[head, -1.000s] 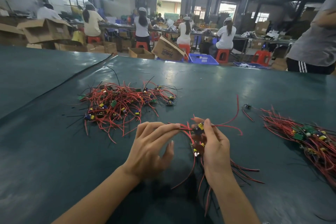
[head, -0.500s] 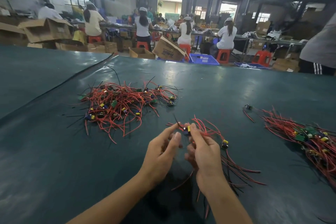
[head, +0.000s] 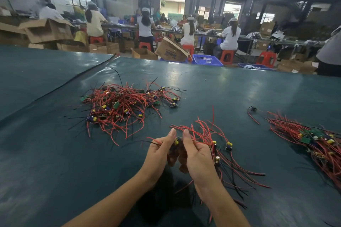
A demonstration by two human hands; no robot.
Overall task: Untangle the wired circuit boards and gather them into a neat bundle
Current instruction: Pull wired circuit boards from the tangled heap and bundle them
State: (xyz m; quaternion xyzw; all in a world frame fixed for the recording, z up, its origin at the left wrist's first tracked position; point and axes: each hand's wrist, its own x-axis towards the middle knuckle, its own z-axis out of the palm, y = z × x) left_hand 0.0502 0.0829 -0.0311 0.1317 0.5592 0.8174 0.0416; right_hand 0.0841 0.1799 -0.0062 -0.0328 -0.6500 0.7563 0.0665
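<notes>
- Gripping, lower centre: left hand (head: 158, 155) and right hand (head: 198, 160), fingers curled round a small bundle of wired boards (head: 208, 134), wires fanning right.
- Loose tangled pile (head: 127, 103) centre left on green table (head: 55, 171); second heap (head: 313, 140) at right edge.
- Hands hide part of the bundle.

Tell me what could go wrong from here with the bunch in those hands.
1. The right hand grips the held bunch with its wires fanned out. The dangling board could slip free onto the table.
2. The left hand pinches a single wire. A sharp tug might strain its joint or tighten a knot.
3. Loose ends could snag the tangled pile nearby.
</notes>
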